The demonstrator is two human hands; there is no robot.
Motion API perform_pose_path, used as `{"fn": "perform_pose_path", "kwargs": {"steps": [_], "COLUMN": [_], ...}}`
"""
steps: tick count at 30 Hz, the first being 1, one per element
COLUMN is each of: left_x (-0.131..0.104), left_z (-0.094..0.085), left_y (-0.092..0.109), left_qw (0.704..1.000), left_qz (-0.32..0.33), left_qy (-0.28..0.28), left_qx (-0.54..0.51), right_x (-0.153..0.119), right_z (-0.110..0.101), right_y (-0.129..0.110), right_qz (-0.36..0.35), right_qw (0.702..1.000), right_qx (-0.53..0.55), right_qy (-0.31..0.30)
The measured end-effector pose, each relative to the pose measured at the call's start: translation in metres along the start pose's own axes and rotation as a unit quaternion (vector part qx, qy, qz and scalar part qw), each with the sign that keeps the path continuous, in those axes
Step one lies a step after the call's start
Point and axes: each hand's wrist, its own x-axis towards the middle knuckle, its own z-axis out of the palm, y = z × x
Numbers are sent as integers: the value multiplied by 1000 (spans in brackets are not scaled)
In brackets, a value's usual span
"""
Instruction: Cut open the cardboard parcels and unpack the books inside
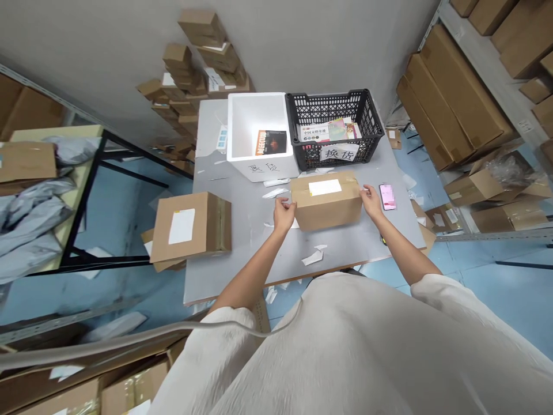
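A long cardboard box [328,210] lies near the middle of the grey table, closed with tape and bearing a white label [325,187] on top. At its left end my left hand [284,214] presses against the cardboard with curled fingers. My right hand [370,200] grips the opposite end, fingertips at the upper corner. Just right of that hand a phone [387,197] with a lit pink screen lies on the table. White paper scraps [275,192] are beside the box's left end, and more torn paper [313,257] lies in front of it.
Behind the box stand a white foam bin [258,161] with a book and a black plastic crate [337,155] with magazines. Another labelled carton [181,227] occupies the table's left edge. Stacked boxes [203,29] are along the wall; shelving [475,34] rises at right.
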Motion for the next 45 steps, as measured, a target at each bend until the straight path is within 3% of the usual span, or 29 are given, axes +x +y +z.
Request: {"fn": "perform_pose_path", "kwargs": {"steps": [7,20,30,40,45], "left_x": [-8,-3,7,4,6], "left_z": [7,8,11,8,7], "left_y": [-16,-21,-22,1,6], "left_qw": [997,987,980,959,946], "left_qz": [11,53,53,84,108], "left_qy": [-41,-95,-124,-148,-169], "left_qx": [70,122,149,227,256], "right_x": [-8,-12,5,9,17], "right_z": [-2,4,7,14,13], "right_y": [16,25,26,28,29], "right_qz": [8,5,29,-52,-99], "right_qw": [997,989,981,984,981], "right_qx": [-78,-145,-189,-166,-142], "right_qy": [-11,-18,-36,-40,-86]}}
